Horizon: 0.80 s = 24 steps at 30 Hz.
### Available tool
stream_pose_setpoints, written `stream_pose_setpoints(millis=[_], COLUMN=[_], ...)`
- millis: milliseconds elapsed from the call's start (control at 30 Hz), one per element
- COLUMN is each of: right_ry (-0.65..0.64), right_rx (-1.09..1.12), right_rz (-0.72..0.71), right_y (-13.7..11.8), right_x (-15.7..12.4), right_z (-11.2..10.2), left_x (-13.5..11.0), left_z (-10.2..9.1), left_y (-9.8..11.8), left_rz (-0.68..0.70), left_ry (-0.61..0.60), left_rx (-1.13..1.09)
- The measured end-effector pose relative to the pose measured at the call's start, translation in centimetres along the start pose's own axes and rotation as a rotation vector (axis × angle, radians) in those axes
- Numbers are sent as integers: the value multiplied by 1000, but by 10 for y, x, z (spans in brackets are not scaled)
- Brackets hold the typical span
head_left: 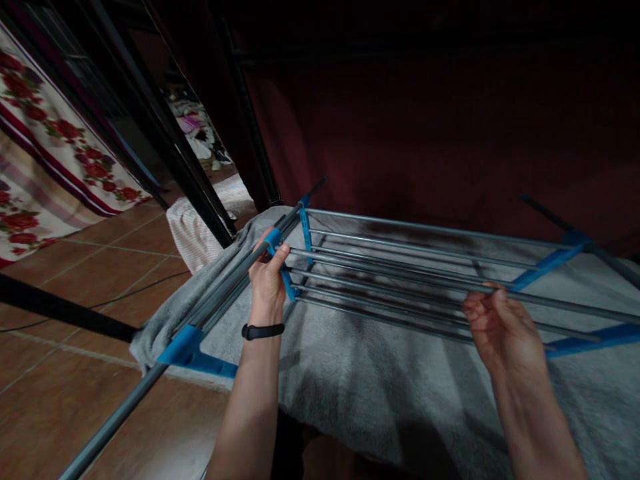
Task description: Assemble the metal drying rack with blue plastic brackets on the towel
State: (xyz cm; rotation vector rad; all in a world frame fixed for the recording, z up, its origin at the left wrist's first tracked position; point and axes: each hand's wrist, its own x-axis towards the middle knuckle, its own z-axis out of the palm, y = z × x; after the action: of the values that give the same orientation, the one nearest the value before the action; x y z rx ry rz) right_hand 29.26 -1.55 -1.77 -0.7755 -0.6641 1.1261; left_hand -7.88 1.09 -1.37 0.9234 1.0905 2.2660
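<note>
A rack of grey metal tubes (380,227) with blue plastic brackets rests on a grey blanket (340,373). My left hand (267,287), a black band on its wrist, is closed around a blue bracket (273,240) at the rack's left side, the thumb by a tube end. My right hand (507,327) pinches a grey tube (425,273) near the right side, its fingertips partly hidden. Two more blue brackets, an upper one (547,263) and a lower one (595,339), stand at the right. Another blue bracket (193,350) sits at the near left on a long tube.
Dark posts (155,120) rise on the left, beside a flowered cloth (65,133) above the tiled floor (115,267). A striped white cloth (193,233) hangs near the blanket. A dark red panel (425,147) stands behind the rack. A thin cable (135,293) crosses the floor.
</note>
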Motion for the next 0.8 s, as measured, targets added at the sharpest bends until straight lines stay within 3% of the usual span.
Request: stream_pose_setpoints(millis=[800], right_ry=[23], right_rx=[5], right_rz=[-55], right_y=[5], right_x=[-3], right_z=[7], left_x=[-1], left_z=[-1], left_y=[-1], left_rz=[78], left_ry=[-70], left_rx=[67])
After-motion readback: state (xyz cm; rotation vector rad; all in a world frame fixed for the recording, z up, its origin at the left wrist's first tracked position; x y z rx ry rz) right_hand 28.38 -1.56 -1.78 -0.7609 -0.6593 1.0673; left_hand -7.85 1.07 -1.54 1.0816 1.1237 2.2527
